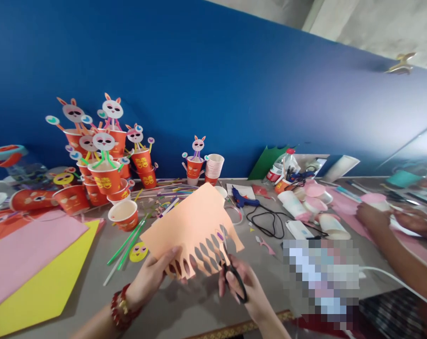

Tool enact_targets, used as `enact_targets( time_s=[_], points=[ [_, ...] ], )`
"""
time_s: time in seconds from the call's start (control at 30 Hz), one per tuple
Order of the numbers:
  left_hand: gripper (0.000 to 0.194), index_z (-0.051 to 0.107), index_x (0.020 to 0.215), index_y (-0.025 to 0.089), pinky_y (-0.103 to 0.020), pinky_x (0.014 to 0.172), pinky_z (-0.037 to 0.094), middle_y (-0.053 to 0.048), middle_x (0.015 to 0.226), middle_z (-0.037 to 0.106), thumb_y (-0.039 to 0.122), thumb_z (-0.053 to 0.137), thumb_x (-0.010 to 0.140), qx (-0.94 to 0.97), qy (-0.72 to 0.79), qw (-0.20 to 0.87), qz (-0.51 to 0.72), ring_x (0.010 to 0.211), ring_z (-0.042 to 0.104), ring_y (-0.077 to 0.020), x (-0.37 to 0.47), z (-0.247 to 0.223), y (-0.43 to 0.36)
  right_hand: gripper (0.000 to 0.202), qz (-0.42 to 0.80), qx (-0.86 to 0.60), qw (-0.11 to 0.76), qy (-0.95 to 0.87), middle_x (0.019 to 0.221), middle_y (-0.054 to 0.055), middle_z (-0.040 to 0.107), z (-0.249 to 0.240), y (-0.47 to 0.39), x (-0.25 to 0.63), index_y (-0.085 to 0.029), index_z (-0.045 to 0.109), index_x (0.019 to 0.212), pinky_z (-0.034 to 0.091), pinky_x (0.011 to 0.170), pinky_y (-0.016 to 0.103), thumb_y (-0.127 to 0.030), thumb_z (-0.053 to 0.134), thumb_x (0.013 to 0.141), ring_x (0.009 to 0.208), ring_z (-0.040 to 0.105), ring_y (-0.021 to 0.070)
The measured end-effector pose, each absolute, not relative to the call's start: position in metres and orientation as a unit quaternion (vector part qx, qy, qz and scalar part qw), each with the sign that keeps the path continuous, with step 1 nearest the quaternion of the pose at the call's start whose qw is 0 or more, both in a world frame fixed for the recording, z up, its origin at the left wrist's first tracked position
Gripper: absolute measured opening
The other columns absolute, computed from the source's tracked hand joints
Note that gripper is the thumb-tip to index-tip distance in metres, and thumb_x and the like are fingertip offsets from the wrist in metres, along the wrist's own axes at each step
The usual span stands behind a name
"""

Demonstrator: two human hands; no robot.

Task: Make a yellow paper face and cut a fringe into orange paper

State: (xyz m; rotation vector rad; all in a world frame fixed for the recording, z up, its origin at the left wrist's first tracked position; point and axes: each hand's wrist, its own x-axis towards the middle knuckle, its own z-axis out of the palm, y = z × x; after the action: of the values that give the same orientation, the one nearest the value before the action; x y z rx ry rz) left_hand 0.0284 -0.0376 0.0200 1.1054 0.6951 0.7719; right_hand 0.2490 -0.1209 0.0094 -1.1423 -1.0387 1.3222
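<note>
My left hand (164, 268) grips a sheet of light orange paper (192, 212) by its lower left edge, thumb on top and fingers underneath. Leaf-shaped notches run along the sheet's near edge, leaving narrow strips between them. My right hand (245, 287) is closed on black-handled scissors (236, 282), whose blades reach up into the right part of that edge. A small purple mark (219, 236) shows on the paper beside the blades. Left of the sheet lie a round yellow paper face (138, 252) and green straws (128, 245).
Red paper cups with rabbit faces (105, 174) stand stacked at the back left. Pink and yellow sheets (61, 278) cover the left side. A blue glue gun (245, 197) with a black cable lies right of the paper. At far right, another person's hands (376, 219) hold a cup.
</note>
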Motion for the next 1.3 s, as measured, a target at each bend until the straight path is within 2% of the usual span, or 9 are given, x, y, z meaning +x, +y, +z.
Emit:
enact_targets(
  time_s=[0.1, 0.3, 0.43, 0.57, 0.97, 1.03, 1.17, 1.3],
  points=[
    [0.043, 0.078, 0.078, 0.015, -0.027, 0.055, 0.049, -0.01, 0.069, 0.073, 0.048, 0.055, 0.091, 0.495, 0.335, 0.721, 0.351, 0.056, 0.065, -0.0205, 0.027, 0.021, -0.041, 0.048, 0.556, -0.469, 0.536, -0.43, 0.06, 0.002, 0.057, 0.004, -0.12, 0.246, -0.016, 0.053, 0.077, 0.026, 0.042, 0.021, -0.062, 0.07, 0.076, 0.046, 0.047, 0.01],
    [0.045, 0.078, 0.091, 0.014, -0.029, 0.06, 0.051, -0.01, 0.074, 0.074, 0.05, 0.051, 0.093, 0.485, 0.364, 0.715, 0.348, 0.058, 0.066, -0.021, 0.02, 0.016, -0.061, 0.049, 0.573, -0.464, 0.509, -0.443, 0.057, 0.002, 0.057, -0.001, -0.128, 0.24, -0.016, 0.054, 0.082, 0.018, 0.04, 0.022, -0.064, 0.062, 0.081, 0.043, 0.032, 0.0074],
    [0.047, 0.077, 0.091, 0.011, -0.028, 0.062, 0.052, -0.01, 0.07, 0.072, 0.051, 0.051, 0.092, 0.464, 0.371, 0.715, 0.368, 0.061, 0.065, -0.0204, 0.022, 0.014, -0.076, 0.052, 0.587, -0.46, 0.508, -0.431, 0.059, 0.002, 0.057, -0.001, -0.131, 0.234, -0.016, 0.055, 0.087, 0.017, 0.039, 0.021, -0.067, 0.063, 0.078, 0.045, 0.037, 0.0088],
    [0.048, 0.078, 0.089, 0.013, -0.026, 0.058, 0.05, -0.009, 0.07, 0.071, 0.055, 0.054, 0.089, 0.437, 0.381, 0.724, 0.374, 0.06, 0.064, -0.0191, 0.026, 0.009, -0.083, 0.052, 0.596, -0.462, 0.509, -0.415, 0.058, 0.002, 0.054, -0.006, -0.132, 0.232, -0.017, 0.053, 0.081, 0.018, 0.038, 0.021, -0.067, 0.065, 0.076, 0.047, 0.041, 0.0097],
    [0.044, 0.078, 0.091, 0.015, -0.028, 0.062, 0.052, -0.01, 0.076, 0.073, 0.052, 0.055, 0.09, 0.418, 0.382, 0.731, 0.382, 0.064, 0.066, -0.0209, 0.022, -0.001, -0.081, 0.056, 0.6, -0.469, 0.505, -0.407, 0.055, 0.002, 0.057, 0.001, -0.131, 0.228, -0.017, 0.055, 0.083, 0.015, 0.038, 0.022, -0.071, 0.065, 0.074, 0.04, 0.027, 0.0053],
    [0.044, 0.078, 0.092, 0.014, -0.028, 0.062, 0.051, -0.01, 0.075, 0.073, 0.051, 0.053, 0.091, 0.425, 0.38, 0.727, 0.382, 0.064, 0.066, -0.0205, 0.021, -0.002, -0.081, 0.057, 0.598, -0.471, 0.503, -0.41, 0.055, 0.002, 0.057, 0.0, -0.13, 0.229, -0.017, 0.055, 0.083, 0.015, 0.039, 0.022, -0.071, 0.065, 0.073, 0.04, 0.028, 0.0054],
    [0.045, 0.078, 0.094, 0.014, -0.027, 0.062, 0.051, -0.01, 0.074, 0.073, 0.05, 0.051, 0.092, 0.429, 0.377, 0.728, 0.379, 0.064, 0.065, -0.0204, 0.019, -0.002, -0.081, 0.053, 0.592, -0.476, 0.499, -0.418, 0.056, 0.002, 0.056, -0.003, -0.129, 0.229, -0.018, 0.054, 0.081, 0.016, 0.04, 0.022, -0.068, 0.066, 0.075, 0.045, 0.039, 0.0095],
    [0.044, 0.078, 0.095, 0.015, -0.028, 0.063, 0.051, -0.01, 0.073, 0.073, 0.051, 0.053, 0.091, 0.428, 0.386, 0.729, 0.369, 0.063, 0.064, -0.021, 0.019, 0.001, -0.081, 0.053, 0.588, -0.487, 0.493, -0.418, 0.053, 0.002, 0.056, -0.001, -0.129, 0.229, -0.018, 0.053, 0.075, 0.016, 0.04, 0.023, -0.069, 0.066, 0.075, 0.042, 0.034, 0.0078]
  ],
)
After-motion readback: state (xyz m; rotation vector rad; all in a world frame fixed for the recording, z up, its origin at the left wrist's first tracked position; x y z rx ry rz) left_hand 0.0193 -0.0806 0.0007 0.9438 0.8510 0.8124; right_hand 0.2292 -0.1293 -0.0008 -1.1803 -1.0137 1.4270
